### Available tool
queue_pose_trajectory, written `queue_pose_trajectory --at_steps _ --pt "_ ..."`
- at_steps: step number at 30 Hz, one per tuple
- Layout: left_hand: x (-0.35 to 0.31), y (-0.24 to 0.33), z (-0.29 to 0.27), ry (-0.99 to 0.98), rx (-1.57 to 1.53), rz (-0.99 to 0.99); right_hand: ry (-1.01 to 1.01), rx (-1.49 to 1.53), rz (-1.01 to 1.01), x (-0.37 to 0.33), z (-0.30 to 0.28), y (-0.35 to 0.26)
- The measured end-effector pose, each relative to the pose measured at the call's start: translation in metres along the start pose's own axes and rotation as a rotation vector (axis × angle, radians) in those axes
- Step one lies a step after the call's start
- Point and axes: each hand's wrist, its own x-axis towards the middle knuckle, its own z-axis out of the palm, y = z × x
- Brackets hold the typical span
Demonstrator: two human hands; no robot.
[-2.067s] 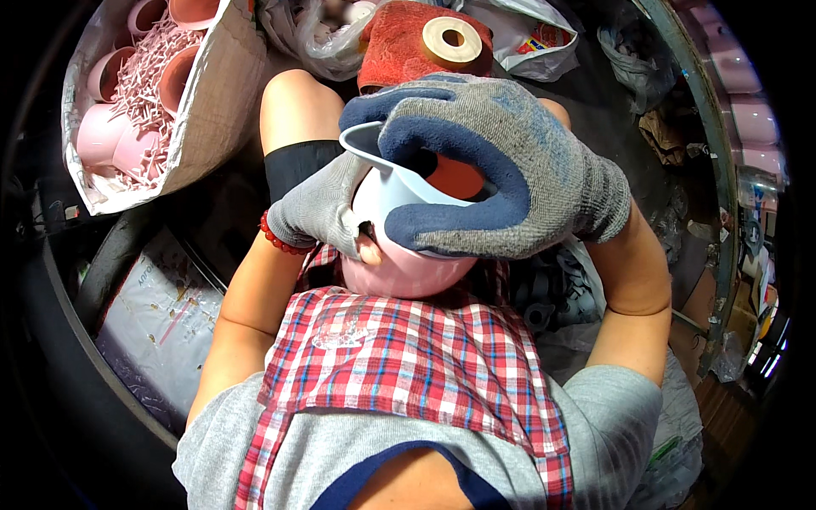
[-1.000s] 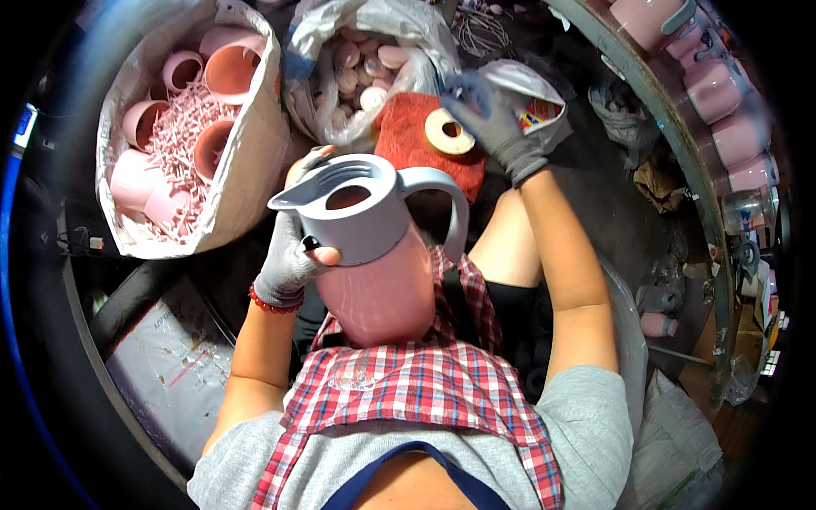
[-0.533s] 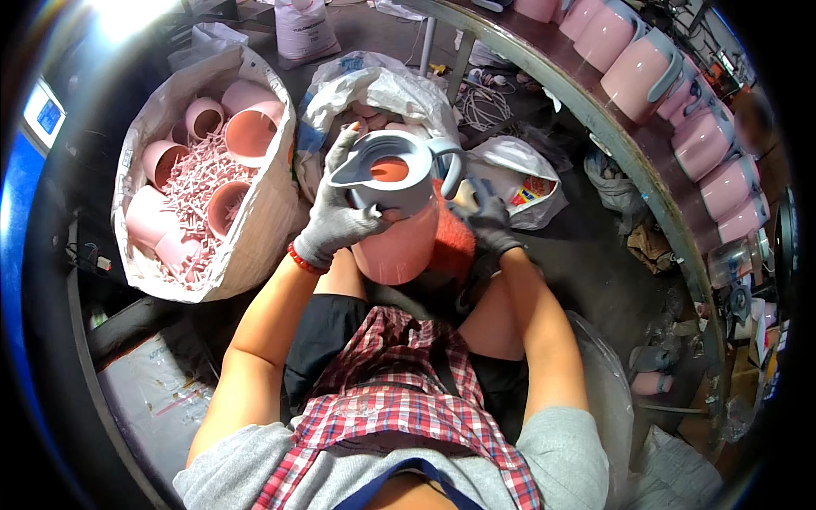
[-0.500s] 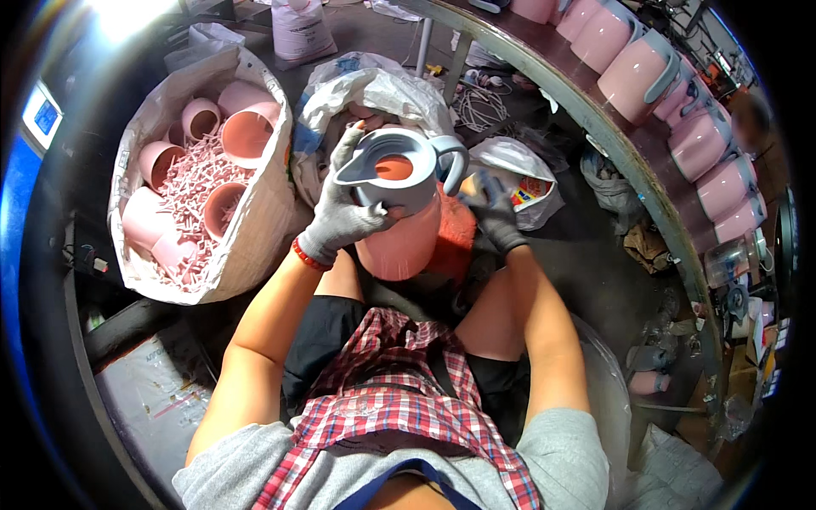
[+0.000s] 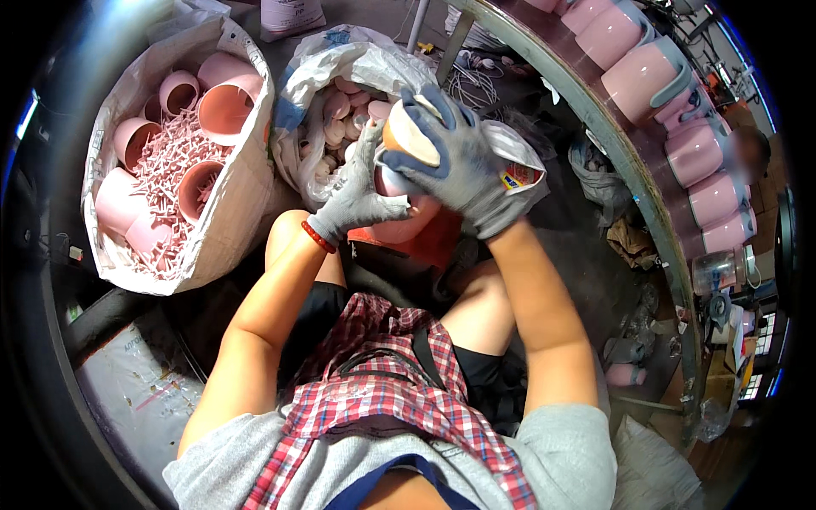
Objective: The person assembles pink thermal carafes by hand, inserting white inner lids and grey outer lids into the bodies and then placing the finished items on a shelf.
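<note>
A pink jug (image 5: pixel 398 228) with a grey top stands between my knees, its upper part largely hidden by my hands. My gloved left hand (image 5: pixel 361 191) grips it near the top, thumb at the near side and fingers along the left. Over the jug's top, my gloved right hand (image 5: pixel 450 153) curls around a rounded, cream-faced pad with an orange-tan side (image 5: pixel 411 140). Whether the pad touches the jug, I cannot tell. Beneath the jug shows a red-orange surface (image 5: pixel 425 248).
At left stands a white woven sack (image 5: pixel 242 212) of pink cups and small pink pieces. A second sack (image 5: pixel 293 102) holds pink discs. Pink jugs with grey handles (image 5: pixel 642 81) line a curved bench (image 5: pixel 586 102) at right. A small white bag (image 5: pixel 518 153) lies past my right hand.
My right hand has come from beside the jug to over its top with the pad, covering the opening. The jug's grey spout and handle are now hidden. The view has shifted slightly.
</note>
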Motion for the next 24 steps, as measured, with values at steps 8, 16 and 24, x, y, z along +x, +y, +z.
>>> queue_pose_trajectory --at_steps 8,16,24 --pt "-0.01 -0.005 0.011 0.014 0.088 -0.005 -0.027 0.122 0.004 -0.001 0.002 0.004" --pt "-0.029 0.04 -0.047 0.1 -0.199 -0.153 0.371 0.873 0.65 -0.055 0.047 0.043" --pt "-0.065 0.076 -0.074 0.112 -0.481 -0.249 -0.214 -0.167 0.586 -0.141 0.134 0.03"
